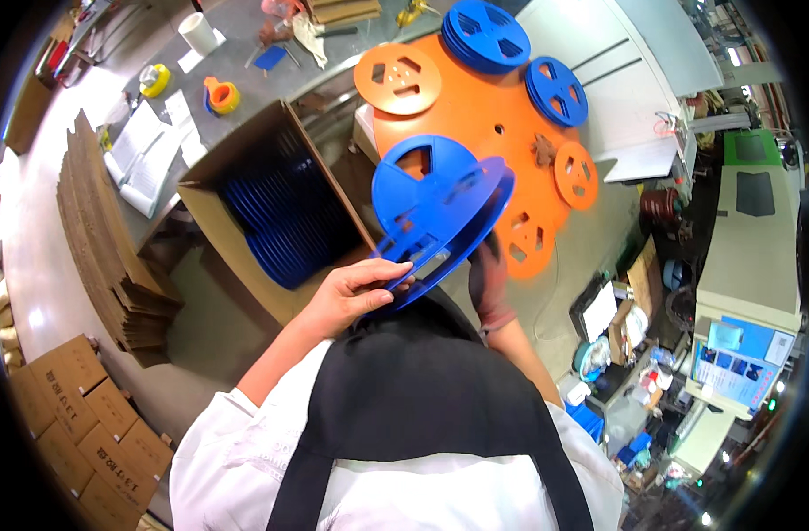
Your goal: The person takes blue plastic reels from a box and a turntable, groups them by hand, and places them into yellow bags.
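My left hand (360, 290) pinches the near rim of a blue plastic reel (475, 243), which is tilted in front of my body. The reel's slotted flanges are smeared by motion. My right hand (489, 281), in what looks like a dark and reddish glove, is at the reel's right edge; its fingers are blurred and partly hidden. Just beyond is another blue disc (422, 173) on an orange round table (475, 115). Left of my hands stands an open cardboard box (245, 257) with a row of blue reels (289, 208) inside.
Around the orange table sit stacked blue reels (484, 40), a smaller blue stack (557, 91) and orange slotted discs (397, 80). A grey workbench (245, 88) holds tape rolls and papers. Flattened cardboard (112, 248) leans at left, above stacked cartons (86, 425). Machinery (750, 239) stands right.
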Available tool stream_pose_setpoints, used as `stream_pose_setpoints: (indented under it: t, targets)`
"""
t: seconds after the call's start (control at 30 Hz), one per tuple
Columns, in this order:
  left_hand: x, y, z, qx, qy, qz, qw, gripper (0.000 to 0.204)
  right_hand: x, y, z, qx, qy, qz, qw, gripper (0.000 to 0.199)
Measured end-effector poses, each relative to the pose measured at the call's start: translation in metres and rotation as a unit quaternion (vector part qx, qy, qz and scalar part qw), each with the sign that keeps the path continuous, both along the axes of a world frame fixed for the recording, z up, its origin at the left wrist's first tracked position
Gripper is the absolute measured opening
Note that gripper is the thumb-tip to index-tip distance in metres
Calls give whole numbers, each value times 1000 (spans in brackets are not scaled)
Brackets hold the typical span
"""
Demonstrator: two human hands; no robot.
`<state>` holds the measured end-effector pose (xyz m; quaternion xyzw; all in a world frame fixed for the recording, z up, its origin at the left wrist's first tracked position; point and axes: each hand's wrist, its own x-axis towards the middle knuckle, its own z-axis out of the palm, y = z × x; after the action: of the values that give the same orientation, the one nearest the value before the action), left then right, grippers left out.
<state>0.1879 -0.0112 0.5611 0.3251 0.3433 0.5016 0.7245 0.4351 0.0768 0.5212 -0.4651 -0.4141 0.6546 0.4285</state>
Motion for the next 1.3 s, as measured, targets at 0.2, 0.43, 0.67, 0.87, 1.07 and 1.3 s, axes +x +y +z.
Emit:
stream_pose_setpoints:
  t: [0.2, 0.43, 0.67, 0.87, 1.07, 1.3]
  targets:
    - [-4, -16, -12, 22, 105, -22, 994, 41, -22, 8, 39, -48, 113, -37, 992, 53]
    - [-12, -25, -9, 116, 183, -41, 975, 47, -26, 11, 45, -152, 189, -38, 969, 55]
    - [-15, -23, 1, 158, 255, -64, 952, 50, -38, 6, 76, -157, 169, -67, 971, 46]
    - [-15, -21, 6, 180, 286, -75, 938, 52, -23, 8, 62, -102, 152, -32, 983, 41]
    - [-14, -22, 4, 180, 278, -86, 940, 56, -20, 7, 58, -82, 178, -50, 979, 39]
    - [-6, -9, 14, 191, 326, -24, 926, 58, -37, -9, 61, 78, -74, -24, 994, 37]
